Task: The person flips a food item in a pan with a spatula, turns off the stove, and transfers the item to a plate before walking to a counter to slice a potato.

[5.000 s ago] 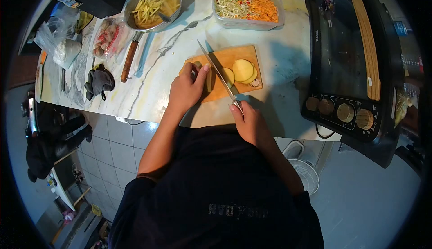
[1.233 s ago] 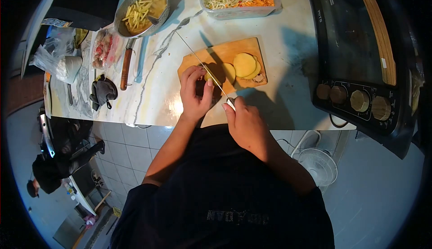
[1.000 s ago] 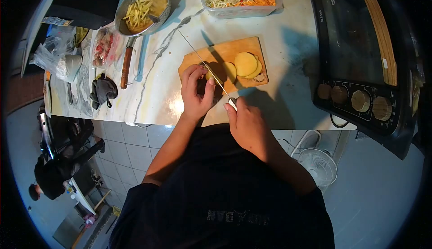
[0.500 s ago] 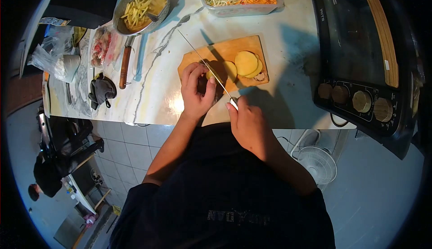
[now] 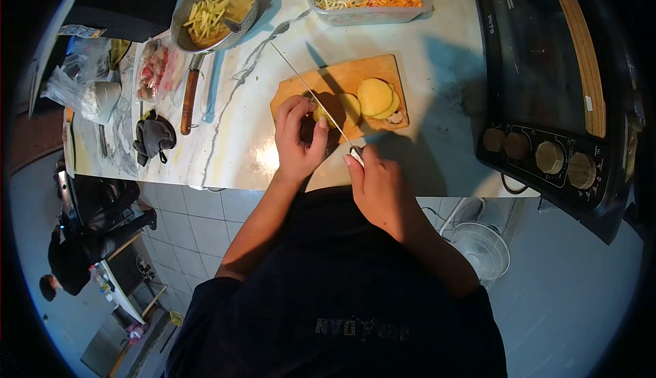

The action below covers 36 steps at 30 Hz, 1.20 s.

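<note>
A wooden cutting board (image 5: 294,89) lies on the marble-patterned counter in front of me. My left hand (image 5: 298,147) steadies a yellow potato piece (image 5: 319,114) on it with curled fingertips, which partly cover the piece. In my right hand (image 5: 381,190) is the handle of a long, thin knife (image 5: 301,77). Its blade slants up and left across the board, right beside my left fingertips and over the potato. One cut slice (image 5: 351,107) rests just right of the blade. Further right, several round potato slices (image 5: 375,96) overlap, with a small peel-covered end piece beside them.
A pot (image 5: 251,9) with potato strips in liquid stands at the upper left, its wooden handle (image 5: 190,101) pointing toward me. A plastic tub (image 5: 369,15) of shredded vegetables sits behind the board. An oven (image 5: 547,57) stands right; a dark cloth (image 5: 155,137) and plastic bags lie left. Another person (image 5: 68,262) is in the background.
Both my hands and the knife stay almost in place, with the blade still across the potato. The person in the background has shifted slightly.
</note>
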### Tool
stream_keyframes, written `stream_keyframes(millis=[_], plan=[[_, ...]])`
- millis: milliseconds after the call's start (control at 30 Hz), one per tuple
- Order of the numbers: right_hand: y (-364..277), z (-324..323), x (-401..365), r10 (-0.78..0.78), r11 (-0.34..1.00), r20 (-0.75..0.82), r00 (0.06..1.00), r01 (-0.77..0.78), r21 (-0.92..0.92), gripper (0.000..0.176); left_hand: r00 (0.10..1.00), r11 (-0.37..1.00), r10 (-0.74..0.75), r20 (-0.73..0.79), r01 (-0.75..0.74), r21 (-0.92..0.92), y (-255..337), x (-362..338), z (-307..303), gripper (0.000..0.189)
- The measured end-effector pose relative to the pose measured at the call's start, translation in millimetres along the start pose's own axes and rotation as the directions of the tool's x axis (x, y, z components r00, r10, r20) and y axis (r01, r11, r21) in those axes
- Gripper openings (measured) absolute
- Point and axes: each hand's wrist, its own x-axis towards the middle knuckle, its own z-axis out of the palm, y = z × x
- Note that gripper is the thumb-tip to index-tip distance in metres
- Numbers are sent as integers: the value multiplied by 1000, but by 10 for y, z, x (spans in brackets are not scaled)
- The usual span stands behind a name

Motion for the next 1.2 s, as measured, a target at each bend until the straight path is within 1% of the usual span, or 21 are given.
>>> stream_keyframes(millis=[67,133,167,233,333,467,533,633,833,1033,1133,1167,1200], plan=[[9,12,-2,-4,1000,9,1000,4,-3,30,1000,1000,7,3,-7,8,9,-2,-15,29],[19,28,3,2,1000,18,1000,-2,-14,30,998,1000,-21,67,21,4,18,-6,-33,27],[15,22,3,3,1000,17,1000,-2,-15,30,998,1000,-20,67,20,3,9,-7,-23,27],[-4,2,0,-1,1000,25,1000,2,-28,31,1000,1000,-11,1,11,-19,-17,-17,-2,29],[-24,-10,-2,19,997,47,999,-16,-80,32,1000,999,-23,5,23,-27,-9,-22,-10,29],[-19,11,4,31,998,36,999,-29,-49,32,1000,1000,-23,0,23,-21,-15,-21,-4,29],[-24,-1,1,40,998,57,998,-36,-60,33,1000,1000,5,7,-5,7,-21,-14,-9,29],[-59,-53,-5,77,996,94,993,-73,-48,33,1000,1000,4,6,-4,-13,-30,-18,-1,29],[-93,-45,45,61,995,98,993,-52,-83,33,1000,999,-21,-11,20,-36,-32,-31,-3,29],[-23,24,40,36,998,76,996,-32,-55,33,1000,999,-8,-9,8,-33,-28,-27,2,28],[-54,9,81,38,998,72,997,-34,-53,34,999,999,-32,-9,32,-37,-21,-22,-7,27],[-61,-2,70,36,998,72,997,-33,-51,34,1000,999,-30,-9,30,-36,-13,-10,-11,27],[-62,-17,40,70,996,95,993,-65,-55,34,1000,1000,-3,-12,3,-19,3,-4,-9,27]])
